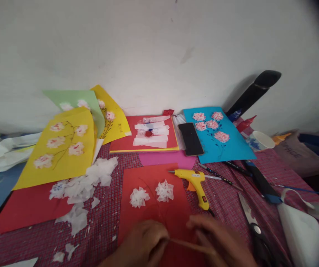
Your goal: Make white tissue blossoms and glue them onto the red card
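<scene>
Low in the view, my left hand (145,241) is closed, and one end of a thin pale strip (187,243) comes out from its fingertips. The strip runs across to my right hand (223,241), whose curled fingers meet its other end; both hands are smeared by motion. Under them lies a red sheet (131,222). It bears a white crumpled-paper flower (139,197) on the left, another white flower (165,191) on the right, and thin dark stem lines. A yellow glue gun (194,181) rests across the sheet's upper right corner.
Scissors (252,222) and a white box (302,230) lie at right. A phone (190,139) touches a blue flower picture (232,144) at the back. White tissue pieces (84,185) and a yellow flower picture (62,144) are at left. A wall (148,55) stands behind.
</scene>
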Action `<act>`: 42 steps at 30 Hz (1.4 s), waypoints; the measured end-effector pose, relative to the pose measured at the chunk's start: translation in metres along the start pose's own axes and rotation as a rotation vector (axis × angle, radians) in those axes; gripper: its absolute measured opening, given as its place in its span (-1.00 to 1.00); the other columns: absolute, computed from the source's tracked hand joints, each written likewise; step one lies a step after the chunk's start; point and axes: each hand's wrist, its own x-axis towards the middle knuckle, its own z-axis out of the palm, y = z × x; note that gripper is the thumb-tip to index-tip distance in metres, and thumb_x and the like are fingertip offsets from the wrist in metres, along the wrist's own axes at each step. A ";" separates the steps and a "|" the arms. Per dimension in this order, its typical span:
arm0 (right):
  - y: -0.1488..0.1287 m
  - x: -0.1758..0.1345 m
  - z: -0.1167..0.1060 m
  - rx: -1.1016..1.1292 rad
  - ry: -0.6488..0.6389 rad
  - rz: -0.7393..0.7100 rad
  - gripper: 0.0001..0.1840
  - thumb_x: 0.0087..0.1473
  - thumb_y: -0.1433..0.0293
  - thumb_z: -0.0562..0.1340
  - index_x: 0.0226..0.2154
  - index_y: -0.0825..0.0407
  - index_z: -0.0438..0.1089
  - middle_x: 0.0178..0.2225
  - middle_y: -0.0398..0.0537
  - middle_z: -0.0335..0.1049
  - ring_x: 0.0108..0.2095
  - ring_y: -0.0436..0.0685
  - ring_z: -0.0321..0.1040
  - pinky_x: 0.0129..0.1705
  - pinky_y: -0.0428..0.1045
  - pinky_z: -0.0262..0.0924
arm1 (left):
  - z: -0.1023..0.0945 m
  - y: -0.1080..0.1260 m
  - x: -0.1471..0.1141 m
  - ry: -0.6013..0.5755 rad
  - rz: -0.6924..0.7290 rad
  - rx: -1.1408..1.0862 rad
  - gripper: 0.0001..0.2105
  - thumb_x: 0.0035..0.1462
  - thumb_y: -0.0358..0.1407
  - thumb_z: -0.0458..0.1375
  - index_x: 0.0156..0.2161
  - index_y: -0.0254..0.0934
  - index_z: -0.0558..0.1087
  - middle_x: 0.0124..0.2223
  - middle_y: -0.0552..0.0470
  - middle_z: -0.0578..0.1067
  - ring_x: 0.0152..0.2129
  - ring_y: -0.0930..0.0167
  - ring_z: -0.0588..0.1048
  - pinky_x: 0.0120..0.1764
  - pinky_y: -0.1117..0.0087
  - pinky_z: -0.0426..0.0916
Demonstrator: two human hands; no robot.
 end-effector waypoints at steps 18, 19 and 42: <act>-0.016 0.103 0.011 -0.637 -0.523 0.065 -0.78 0.22 0.46 0.08 -0.18 0.00 0.42 -0.45 -0.01 0.56 -0.49 0.14 0.46 -0.52 -0.01 -0.24 | 0.006 -0.014 -0.007 -0.063 -0.030 -0.039 -0.92 0.23 -0.44 0.04 -0.25 -0.23 0.33 -0.40 0.07 0.55 -0.51 0.47 0.48 -0.41 0.50 0.27; -0.016 0.103 0.010 -0.634 -0.529 0.064 -0.78 0.21 0.46 0.08 -0.19 0.01 0.42 -0.46 -0.01 0.56 -0.50 0.14 0.45 -0.52 0.00 -0.25 | 0.006 -0.014 -0.008 -0.060 -0.030 -0.042 -0.93 0.23 -0.44 0.04 -0.24 -0.23 0.33 -0.40 0.07 0.55 -0.50 0.47 0.48 -0.41 0.49 0.27; -0.025 0.046 -0.019 -0.135 -0.416 0.150 -0.65 0.16 0.42 0.22 0.00 -0.10 0.49 -0.12 -0.03 0.60 -0.17 0.13 0.56 -0.16 -0.06 0.42 | -0.004 0.005 -0.004 -0.013 -0.125 -0.107 -0.89 0.20 -0.48 0.06 -0.22 -0.23 0.34 -0.31 0.03 0.54 -0.38 0.42 0.48 -0.30 0.47 0.29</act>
